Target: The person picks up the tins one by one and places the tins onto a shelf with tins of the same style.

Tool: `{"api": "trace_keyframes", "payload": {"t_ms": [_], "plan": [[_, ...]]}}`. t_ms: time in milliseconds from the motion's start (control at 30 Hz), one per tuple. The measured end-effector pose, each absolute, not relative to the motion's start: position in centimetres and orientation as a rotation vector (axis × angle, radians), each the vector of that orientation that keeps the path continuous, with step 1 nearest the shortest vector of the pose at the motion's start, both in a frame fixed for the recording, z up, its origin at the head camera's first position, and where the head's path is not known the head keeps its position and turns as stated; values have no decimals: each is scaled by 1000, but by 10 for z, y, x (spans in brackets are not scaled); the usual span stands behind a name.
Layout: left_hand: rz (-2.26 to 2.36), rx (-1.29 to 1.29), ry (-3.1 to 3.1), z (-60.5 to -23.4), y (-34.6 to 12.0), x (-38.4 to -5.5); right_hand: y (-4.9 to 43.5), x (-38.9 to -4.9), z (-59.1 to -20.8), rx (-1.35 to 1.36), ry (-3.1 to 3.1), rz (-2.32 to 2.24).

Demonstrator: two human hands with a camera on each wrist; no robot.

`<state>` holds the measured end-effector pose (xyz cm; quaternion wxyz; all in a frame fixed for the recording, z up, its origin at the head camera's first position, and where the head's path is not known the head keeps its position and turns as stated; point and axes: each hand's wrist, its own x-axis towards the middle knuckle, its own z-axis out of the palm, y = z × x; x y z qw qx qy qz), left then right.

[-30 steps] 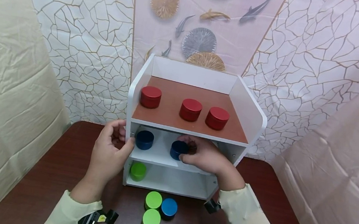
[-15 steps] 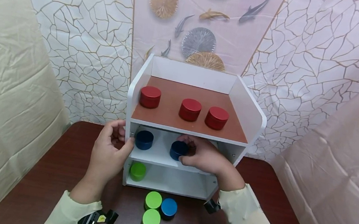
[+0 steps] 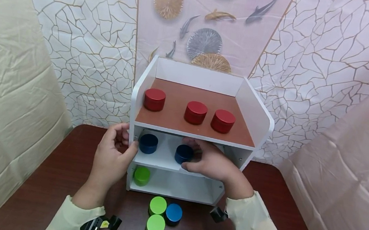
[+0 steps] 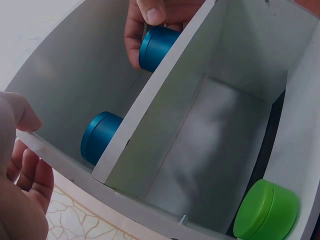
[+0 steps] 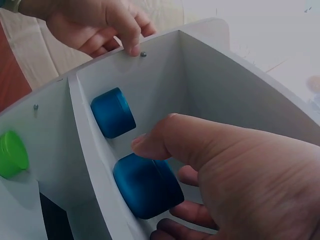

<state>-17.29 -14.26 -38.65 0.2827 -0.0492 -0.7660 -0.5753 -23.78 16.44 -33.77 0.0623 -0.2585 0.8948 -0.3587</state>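
Gold-veined wall (image 3: 87,45) behind, blue tin (image 3: 183,154) loosened on the middle shelf (image 3: 166,150)

By the dark surface (image 3: 46,179) a white shelf unit (image 3: 196,71) is supported, its side edge grasped by the left hand (image 3: 112,156). Since moments ago, the right hand (image 3: 214,162) has been eased slightly off the blue tin; its grip is slackened, though whether any touch remains cannot be told. No shift of the tin is seen, so its placing right of the second blue tin (image 3: 148,144) can be judged nearly finished. In front, two green tins (image 3: 155,226) and a third blue tin (image 3: 173,213) are left.
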Motion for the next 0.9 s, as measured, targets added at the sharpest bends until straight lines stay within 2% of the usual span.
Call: {"api": "trace_keyframes", "payload": {"t_ms": [900], "plan": [[-1541, -132, -2044, -388, -141, -174, 190, -195, -333, -803, 2777, -1093]]}}
